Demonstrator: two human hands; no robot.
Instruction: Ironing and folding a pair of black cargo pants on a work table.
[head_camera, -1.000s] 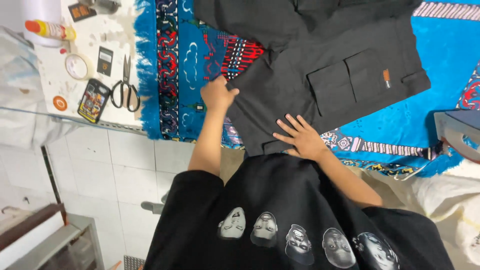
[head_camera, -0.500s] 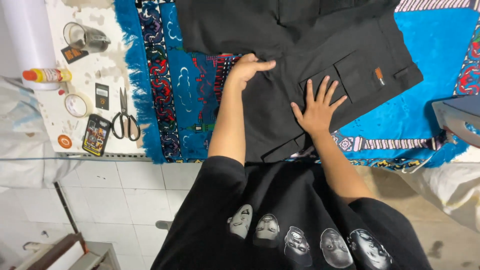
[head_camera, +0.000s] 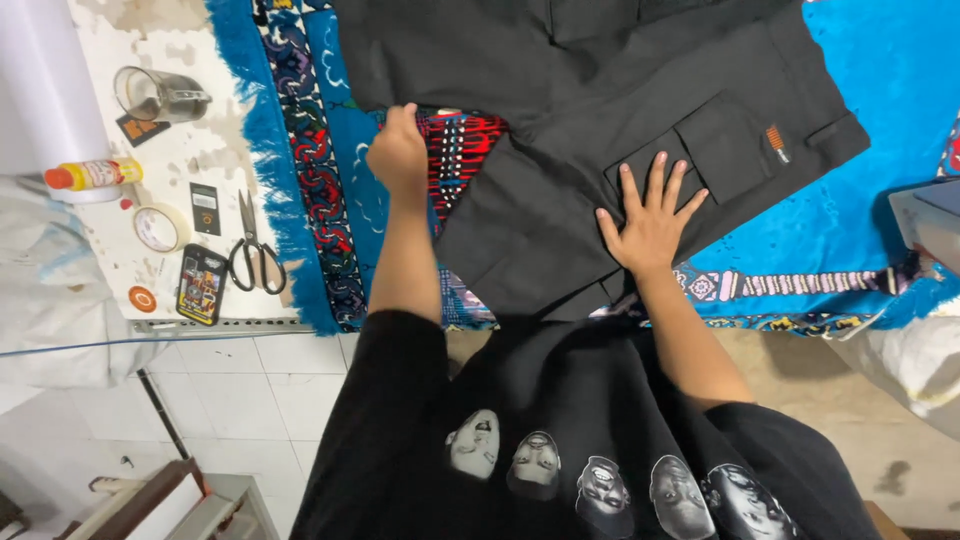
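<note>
- The left hand (head_camera: 398, 150) reaches forward with the arm nearly straight, its fingers curled shut around the edge of the black garment (head_camera: 600, 130) where the cloth meets the red patterned patch.
- The right hand (head_camera: 650, 215) lies flat and released, fingers spread and pointing away from the person, palm pressing the garment just below its flap pocket (head_camera: 735, 150).
- The garment lies spread on the blue patterned cloth (head_camera: 860, 200) over the worktop (head_camera: 200, 150), its long axis slanting from lower left to upper right.
- It is matt black woven fabric with stitched rectangular pockets; the cloth beneath is bright blue with a fringed edge.
- Metal scissors (head_camera: 255, 258) with black handles lie well to the left on the white worktop.
</note>
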